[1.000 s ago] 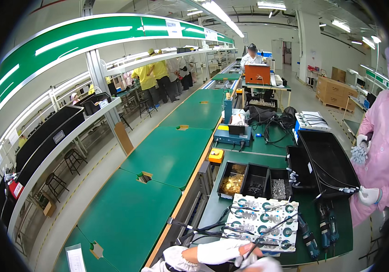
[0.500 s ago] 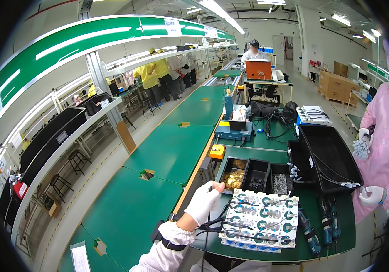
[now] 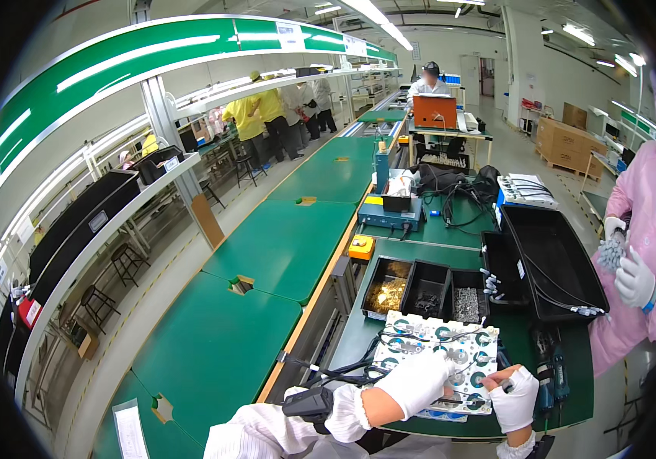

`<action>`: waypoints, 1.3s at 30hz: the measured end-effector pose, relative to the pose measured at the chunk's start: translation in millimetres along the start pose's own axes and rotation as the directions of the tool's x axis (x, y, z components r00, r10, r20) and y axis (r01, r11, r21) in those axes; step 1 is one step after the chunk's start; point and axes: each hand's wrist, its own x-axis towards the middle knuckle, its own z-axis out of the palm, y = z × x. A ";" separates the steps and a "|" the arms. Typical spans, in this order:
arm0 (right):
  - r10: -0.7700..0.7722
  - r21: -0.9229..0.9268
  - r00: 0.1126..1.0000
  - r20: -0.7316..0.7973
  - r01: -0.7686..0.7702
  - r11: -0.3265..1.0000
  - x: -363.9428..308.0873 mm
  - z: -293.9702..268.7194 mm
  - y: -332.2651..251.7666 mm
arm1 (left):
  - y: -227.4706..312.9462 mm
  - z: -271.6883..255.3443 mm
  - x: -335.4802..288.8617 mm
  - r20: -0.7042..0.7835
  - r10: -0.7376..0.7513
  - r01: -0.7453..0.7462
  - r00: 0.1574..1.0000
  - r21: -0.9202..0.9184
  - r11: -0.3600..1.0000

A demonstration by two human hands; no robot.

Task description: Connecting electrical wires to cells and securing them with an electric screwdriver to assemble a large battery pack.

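Both my hands wear white gloves with some fingertips bare. My left hand [image 3: 420, 380] lies over the white panel [image 3: 400, 327], which carries round green and grey parts. Its fingers are bent together at the panel's middle, and what they hold is hidden. My right hand [image 3: 515, 399] is at the panel's near right corner, fingers curled with thumb and forefinger close together. Something small and dark shows in it, too small to name. Black cables [image 3: 343, 372] run off the panel's left side. Part of the panel is hidden beneath my left hand.
Beyond the panel stand black bins of brass-coloured parts [image 3: 386, 295], dark parts [image 3: 427, 302] and silver parts [image 3: 466, 304]. Power screwdrivers [image 3: 553, 379] lie at right, below a large black tray [image 3: 554, 256]. A co-worker in pink [image 3: 642, 229] stands there. Green conveyor boards [image 3: 259, 233] extend at left.
My left hand has moved right and down, from the panel's left edge onto its middle. My right hand has come into view at the panel's right corner. The co-worker's lower hand has risen.
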 end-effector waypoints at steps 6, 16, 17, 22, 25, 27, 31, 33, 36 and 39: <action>-0.031 -0.013 1.000 0.001 0.031 0.999 5.6 -8.5 -1.2 | 8.2 -3.6 7.7 -0.040 0.015 -0.016 0.999 -0.022 1.000; -0.077 -0.002 0.994 0.081 0.077 0.997 17.8 -7.6 -14.4 | -0.2 18.8 43.4 -0.037 0.020 -0.020 0.999 0.005 1.000; -0.115 -0.037 0.991 0.074 0.118 0.992 15.8 -7.5 -8.1 | 0.7 19.8 41.4 -0.046 0.016 -0.015 0.999 0.001 1.000; -0.212 -0.057 0.967 0.141 0.221 0.973 12.8 -8.7 -1.0 | -0.3 19.9 44.4 -0.106 0.074 -0.081 0.992 -0.061 0.995; -0.123 0.005 0.986 0.116 0.123 0.992 13.4 -13.0 -4.3 | 9.9 4.6 46.4 -0.040 0.015 -0.021 0.999 -0.145 0.989; -0.158 -0.102 0.984 0.077 0.166 0.981 16.0 -19.6 -8.1 | 14.4 4.2 52.4 -0.009 0.062 -0.062 0.998 -0.249 0.966; -0.245 -0.071 0.956 0.162 0.259 0.963 20.1 -17.7 -2.5 | 9.7 20.9 62.9 0.012 0.042 -0.036 0.999 -0.305 0.952; -0.247 -0.061 0.951 0.186 0.262 0.963 20.0 -16.1 -3.5 | 4.1 30.3 62.4 -0.038 0.061 -0.070 0.997 -0.319 0.945; -0.228 -0.048 0.948 0.220 0.244 0.969 17.9 -14.2 0.3 | 2.7 32.6 63.7 -0.073 0.078 -0.098 0.994 -0.340 0.935; -0.287 -0.086 0.942 0.172 0.304 0.949 15.8 -11.5 7.6 | 9.6 19.7 61.7 -0.010 0.047 -0.047 0.999 -0.365 0.930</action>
